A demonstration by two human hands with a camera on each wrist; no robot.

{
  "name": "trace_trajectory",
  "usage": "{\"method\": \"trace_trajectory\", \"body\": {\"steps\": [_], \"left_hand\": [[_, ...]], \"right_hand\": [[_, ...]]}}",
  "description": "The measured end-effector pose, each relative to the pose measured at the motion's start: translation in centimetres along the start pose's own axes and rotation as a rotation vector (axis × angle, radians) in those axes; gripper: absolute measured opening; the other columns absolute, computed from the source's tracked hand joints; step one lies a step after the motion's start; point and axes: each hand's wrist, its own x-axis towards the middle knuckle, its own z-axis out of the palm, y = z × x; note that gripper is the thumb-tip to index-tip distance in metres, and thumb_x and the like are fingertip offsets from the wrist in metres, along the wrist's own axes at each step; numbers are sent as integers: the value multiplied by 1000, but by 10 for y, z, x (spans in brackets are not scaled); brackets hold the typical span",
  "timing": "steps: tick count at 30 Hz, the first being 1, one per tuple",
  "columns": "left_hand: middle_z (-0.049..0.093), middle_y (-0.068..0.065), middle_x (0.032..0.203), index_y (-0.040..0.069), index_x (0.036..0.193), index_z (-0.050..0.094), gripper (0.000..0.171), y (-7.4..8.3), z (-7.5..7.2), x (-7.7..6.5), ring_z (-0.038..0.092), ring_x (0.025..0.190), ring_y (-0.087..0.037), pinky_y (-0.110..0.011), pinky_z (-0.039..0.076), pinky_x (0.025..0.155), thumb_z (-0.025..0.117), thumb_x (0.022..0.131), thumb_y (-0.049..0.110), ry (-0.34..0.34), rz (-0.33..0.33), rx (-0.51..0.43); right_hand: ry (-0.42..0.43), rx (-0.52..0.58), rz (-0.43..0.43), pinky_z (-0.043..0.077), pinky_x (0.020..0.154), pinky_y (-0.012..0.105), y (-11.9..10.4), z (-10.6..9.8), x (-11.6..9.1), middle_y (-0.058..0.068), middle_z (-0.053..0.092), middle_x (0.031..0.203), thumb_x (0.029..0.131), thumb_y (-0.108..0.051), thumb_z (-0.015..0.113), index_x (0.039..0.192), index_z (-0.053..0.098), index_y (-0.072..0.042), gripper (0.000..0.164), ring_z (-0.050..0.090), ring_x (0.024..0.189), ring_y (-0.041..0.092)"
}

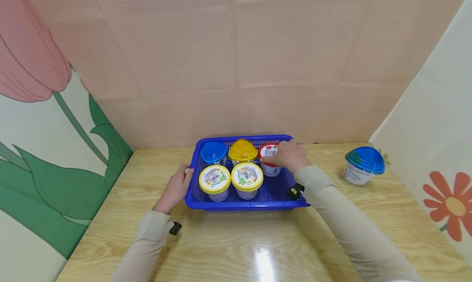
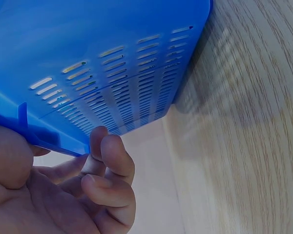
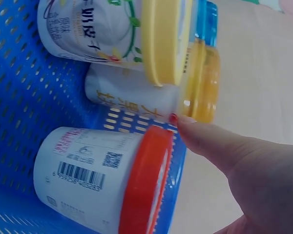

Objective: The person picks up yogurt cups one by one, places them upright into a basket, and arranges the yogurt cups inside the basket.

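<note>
A blue slotted basket (image 1: 243, 205) stands mid-table with several lidded cups in it. My left hand (image 1: 177, 187) grips its left rim; in the left wrist view the thumb lies over the basket's (image 2: 112, 58) edge and the fingers (image 2: 107, 165) curl beneath it. My right hand (image 1: 289, 155) reaches into the back right corner and holds the red-lidded cup (image 1: 267, 151) from above. In the right wrist view a fingertip (image 3: 185, 126) lies at the red lid's rim on that cup (image 3: 88, 170). It stands next to the yellow dome-lidded cup (image 3: 200, 83).
The basket also holds a blue-lidded cup (image 1: 214, 151), a yellow dome-lidded cup (image 1: 242, 150) and two yellow-rimmed cups (image 1: 215, 178) (image 1: 247, 176). Another blue-lidded cup (image 1: 363, 163) stands on the wooden table at the far right. Patterned walls enclose the table on three sides.
</note>
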Motion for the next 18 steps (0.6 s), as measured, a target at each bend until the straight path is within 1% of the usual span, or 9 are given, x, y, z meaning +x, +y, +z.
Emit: {"method": "trace_trajectory", "body": {"steps": [4,6,7,9,11,12,13,16,18], "left_hand": [[68,-20,103,-3,142,44,46,0,0,-1,67,89,-28,-47,54,82,38,110,29,-9,-7,-8],[67,-21,104,-3,142,43,46,-1,0,-1,67,90,-29,-48,54,83,38,110,29,-8,-9,-7],[68,-21,104,-3,142,44,46,-1,0,-1,67,90,-29,-48,54,83,38,110,29,-4,-6,-4],[67,-21,103,-4,142,44,46,-1,0,-1,67,89,-29,-49,53,83,38,110,28,-3,-2,0],[67,-20,102,-3,142,44,45,-1,1,0,66,88,-29,-48,53,83,39,109,28,1,-3,0],[67,-20,101,-3,142,44,45,-1,1,0,66,88,-29,-48,53,82,39,109,28,1,-5,-2],[67,-19,101,-3,142,44,45,-1,1,0,66,87,-28,-48,53,82,39,109,29,0,-5,-1],[67,-19,102,-2,142,44,46,0,1,0,66,88,-28,-47,54,82,38,110,29,-1,-13,-5],[67,-19,101,-2,142,44,45,0,1,0,67,87,-28,-47,54,81,38,110,29,-3,-10,-4]], "right_hand": [[-5,53,-31,51,76,47,5,-6,-2,19,62,104,80,-69,68,113,64,3,80,58,93,35],[-12,86,-46,49,69,42,9,-10,-4,14,62,93,81,-67,68,104,64,1,72,57,85,31],[-11,95,-51,47,64,39,10,-11,-4,11,60,86,82,-67,68,96,64,-1,67,56,79,29],[-2,100,-55,42,56,35,14,-14,-5,6,52,75,82,-66,69,82,59,-5,62,53,69,26],[6,103,-53,39,53,34,17,-16,-5,5,47,71,81,-66,69,76,56,-7,61,51,66,25],[12,101,-54,39,53,34,19,-18,-6,6,47,73,81,-67,69,77,56,-6,63,52,67,26],[20,103,-50,43,55,36,20,-19,-7,9,51,76,81,-67,69,82,58,-4,64,54,70,27],[18,120,-43,51,67,45,25,-24,-11,19,61,97,82,-66,68,105,61,3,74,59,85,34],[11,128,-37,53,74,49,28,-28,-14,24,62,108,82,-67,67,116,60,6,81,60,92,38]]}}
